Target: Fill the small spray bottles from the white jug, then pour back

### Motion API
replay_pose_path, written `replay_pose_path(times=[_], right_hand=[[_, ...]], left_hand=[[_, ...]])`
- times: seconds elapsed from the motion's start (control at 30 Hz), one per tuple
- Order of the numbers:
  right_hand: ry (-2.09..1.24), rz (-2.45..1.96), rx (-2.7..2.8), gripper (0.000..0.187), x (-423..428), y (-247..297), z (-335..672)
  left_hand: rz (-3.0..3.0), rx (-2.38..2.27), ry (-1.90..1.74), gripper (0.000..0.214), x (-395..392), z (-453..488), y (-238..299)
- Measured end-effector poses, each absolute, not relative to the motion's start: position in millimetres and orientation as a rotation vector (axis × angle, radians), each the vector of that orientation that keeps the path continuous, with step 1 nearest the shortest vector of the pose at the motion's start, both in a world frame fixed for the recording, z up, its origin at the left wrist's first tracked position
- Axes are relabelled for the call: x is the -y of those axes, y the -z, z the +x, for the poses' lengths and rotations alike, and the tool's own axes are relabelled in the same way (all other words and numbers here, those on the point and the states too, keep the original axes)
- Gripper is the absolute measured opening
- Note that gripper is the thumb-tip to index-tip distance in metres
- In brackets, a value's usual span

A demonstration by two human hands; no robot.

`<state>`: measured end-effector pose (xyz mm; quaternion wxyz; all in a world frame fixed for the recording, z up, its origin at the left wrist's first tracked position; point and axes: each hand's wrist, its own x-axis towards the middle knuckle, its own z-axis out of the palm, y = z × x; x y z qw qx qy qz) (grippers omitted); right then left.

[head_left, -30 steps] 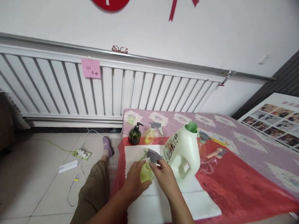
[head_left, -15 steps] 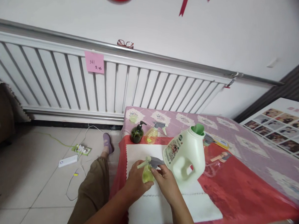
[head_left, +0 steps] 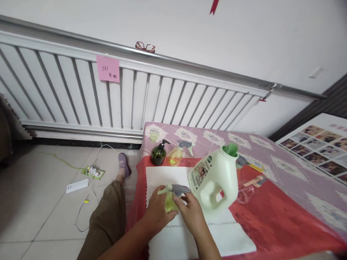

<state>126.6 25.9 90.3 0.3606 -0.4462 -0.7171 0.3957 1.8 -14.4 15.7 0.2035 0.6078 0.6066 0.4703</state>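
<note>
My left hand [head_left: 158,210] wraps around a small clear spray bottle [head_left: 170,203] with yellow-green liquid in it. The fingers of my right hand [head_left: 191,213] close on the bottle's neck, just under its grey and pale green spray head [head_left: 179,189]. The bottle is upright over a white cloth [head_left: 191,242]. Right of my hands stands a big pale green jug [head_left: 230,186] with a green funnel [head_left: 231,149] in its mouth. Behind them are a dark green pump bottle [head_left: 158,154] and another spray bottle [head_left: 176,155] holding yellow liquid.
A red cover [head_left: 279,219] lies over the patterned tablecloth [head_left: 289,162]. A peach and grey spray head [head_left: 256,181] rests at the right. Behind the table runs a white radiator [head_left: 163,102]. A power strip [head_left: 93,172] and a white power bank [head_left: 77,186] lie on the floor.
The spray head has turned a little between my fingers, its grey part now showing more side-on. Both hands keep their hold. The whole view has shifted slightly.
</note>
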Motion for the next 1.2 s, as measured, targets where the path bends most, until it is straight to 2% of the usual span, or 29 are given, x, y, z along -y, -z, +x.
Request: replay_pose_path(times=[0.2,0.8,1.2], right_hand=[[-0.965,-1.148,1.796,0.023,-21.9,-87.7,121.4],[-1.133,-1.053,1.872,0.026,-23.5,-106.1,131.9],[-1.050,-1.065,1.819,0.028,-16.6,-100.2,127.1]], left_hand=[[1.751,-1.797,-1.323,0.055,15.7,5.4,-7.0],[1.618,-1.719,-1.239,0.063,17.8,-3.7,-17.1],[1.618,-1.744,-1.240,0.069,17.5,-5.7,-7.7]])
